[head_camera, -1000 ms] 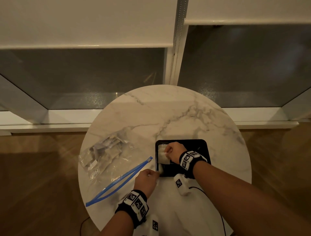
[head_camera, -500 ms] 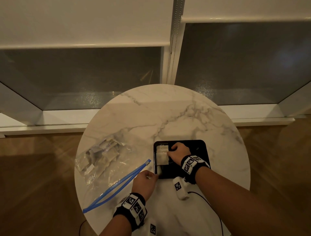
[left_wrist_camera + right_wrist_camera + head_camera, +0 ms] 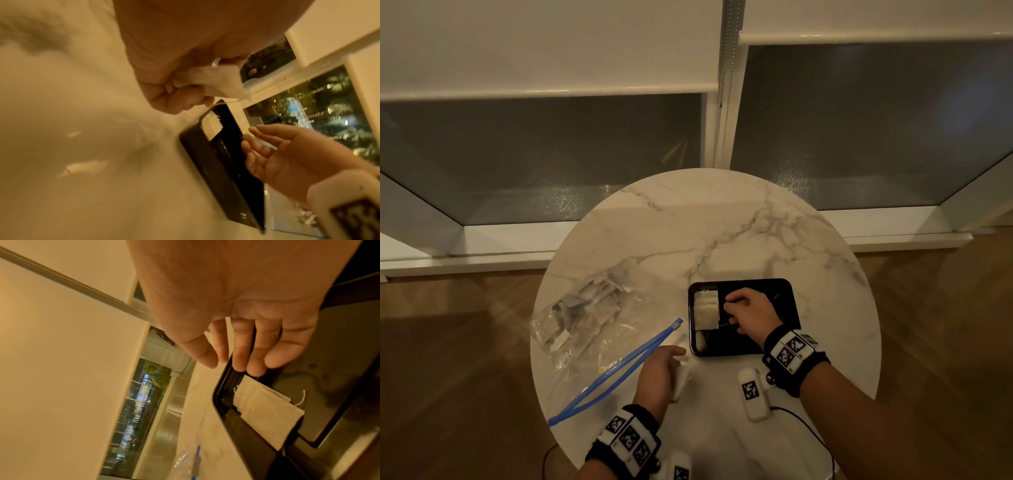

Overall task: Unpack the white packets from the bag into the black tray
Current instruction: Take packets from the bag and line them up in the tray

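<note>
- My left hand (image 3: 659,371) is over the near part of the round marble desk (image 3: 722,222), between the bag and the black tray. Its fingers are curled tightly around one white packet (image 3: 207,81); in the left wrist view the packet is crumpled in the grip, with a thin string trailing from it.
- My right hand (image 3: 750,313) is over the inside of the black tray (image 3: 787,298). Its fingers are loosely extended and slightly spread, and they grip nothing. In the right wrist view the fingertips (image 3: 255,368) are just beside the far end of the packets lying in the tray; whether they touch is not clear.
- Stacked white packets (image 3: 707,310) lie flat in the left end of the tray, against its left wall. They overlap, so I cannot tell how many there are. A white string (image 3: 302,398) curls from them onto the tray floor.
- The clear bag (image 3: 585,322) lies on the left side of the desk, well apart from the tray. Its blue zip strip (image 3: 619,370) faces me, with the mouth parted. More packets (image 3: 585,308) show through the plastic at its far end.
- Both wrists carry black bands with square printed markers.
- A window with white roller blinds stands beyond the desk.
</note>
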Available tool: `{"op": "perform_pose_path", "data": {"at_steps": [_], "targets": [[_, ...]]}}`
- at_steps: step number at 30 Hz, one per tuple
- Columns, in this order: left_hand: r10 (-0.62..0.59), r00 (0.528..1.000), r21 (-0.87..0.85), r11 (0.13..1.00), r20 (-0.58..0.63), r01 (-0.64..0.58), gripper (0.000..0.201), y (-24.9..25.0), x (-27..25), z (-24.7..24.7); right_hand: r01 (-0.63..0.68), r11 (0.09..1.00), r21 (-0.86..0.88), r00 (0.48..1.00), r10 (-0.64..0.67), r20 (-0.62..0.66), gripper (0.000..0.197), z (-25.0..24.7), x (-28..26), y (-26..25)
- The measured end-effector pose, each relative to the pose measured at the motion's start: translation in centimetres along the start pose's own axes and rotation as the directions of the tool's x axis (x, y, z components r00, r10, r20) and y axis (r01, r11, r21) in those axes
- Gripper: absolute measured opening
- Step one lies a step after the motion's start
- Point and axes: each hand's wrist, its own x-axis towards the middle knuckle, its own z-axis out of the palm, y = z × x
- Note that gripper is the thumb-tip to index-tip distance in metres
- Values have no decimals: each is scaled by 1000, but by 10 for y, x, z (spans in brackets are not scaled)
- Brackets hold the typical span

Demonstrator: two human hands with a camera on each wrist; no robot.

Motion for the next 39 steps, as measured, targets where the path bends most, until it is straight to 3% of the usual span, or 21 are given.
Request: {"op": "perform_pose_path", "data": {"at_steps": [7, 14, 21, 25, 29, 36, 39], "targets": [[90, 996, -244, 966, 1, -87, 34, 5, -15, 6, 1, 996, 95, 994, -12, 112, 13, 3, -48, 2], [222, 968, -301, 921, -119, -248, 32, -1, -21, 7, 8, 992, 125, 938, -50, 343, 21, 3, -77, 7], [210, 978, -390, 899, -14, -199, 25, 3, -28, 11, 207, 977, 50, 950, -213, 230, 7, 6, -81, 19], [245, 970, -316, 920, 8, -230, 18, 4, -31, 11, 202, 977, 69, 960, -212, 183, 10, 4, -81, 25], [267, 963, -266, 928, -18, -262, 15, 0, -28, 12, 229, 973, 23, 948, -229, 223, 12, 2, -85, 28], [243, 970, -226, 944, -24, -242, 14, -2, -23, 16, 198, 980, 36, 959, -201, 200, 3, 3, -82, 31], [218, 974, -192, 955, -60, -226, 32, 0, -21, 18, 190, 982, 3, 968, -188, 165, 6, 1, -76, 31]]}}
